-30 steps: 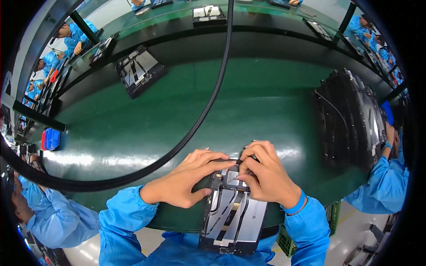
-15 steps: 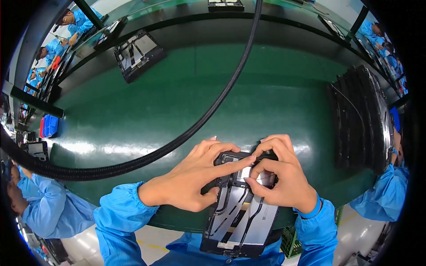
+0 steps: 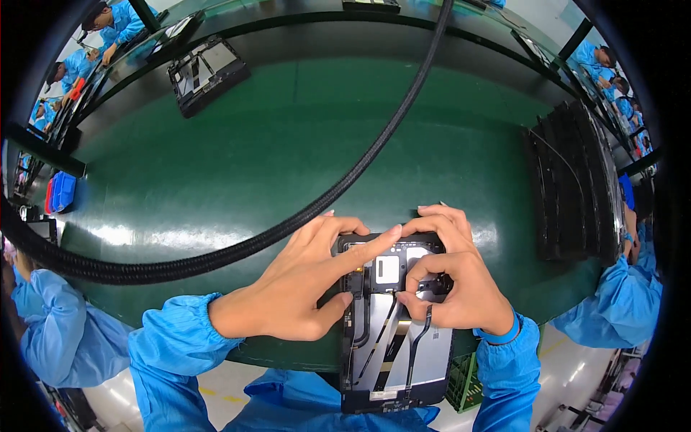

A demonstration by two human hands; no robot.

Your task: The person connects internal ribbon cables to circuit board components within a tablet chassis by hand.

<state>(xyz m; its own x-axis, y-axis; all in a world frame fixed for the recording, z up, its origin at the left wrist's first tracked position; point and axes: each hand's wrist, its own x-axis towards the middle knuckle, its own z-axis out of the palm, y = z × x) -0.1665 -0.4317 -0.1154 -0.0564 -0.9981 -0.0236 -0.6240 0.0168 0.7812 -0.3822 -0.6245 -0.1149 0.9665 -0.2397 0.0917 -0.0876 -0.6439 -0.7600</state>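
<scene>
An opened tablet (image 3: 421,360), with a black frame, silver inner plate and dark flat cables, lies near the table's front edge, its lower end jutting past it. My left hand (image 3: 299,288) grips its upper left side, thumb on the left edge and index finger stretched across the top. My right hand (image 3: 453,284) rests over the upper right part, thumb and index finger closed in a pinch. What lies between those fingertips is hidden. Beside the pinch is a white square piece (image 3: 387,270) with a dark mark. A black flat cable (image 3: 416,345) runs up to the right thumb.
A thick black braided hose (image 3: 309,210) arcs above the green table (image 3: 216,158). Another opened tablet (image 3: 205,75) lies at the far left. Black trays (image 3: 576,183) stand stacked at the right. Blue bins (image 3: 63,191) sit at the left edge. Co-workers in blue flank the table.
The tablet has turned slightly and now lies straighter. My left index finger has moved up off the white square piece, which shows more fully. The whole view has shifted a little.
</scene>
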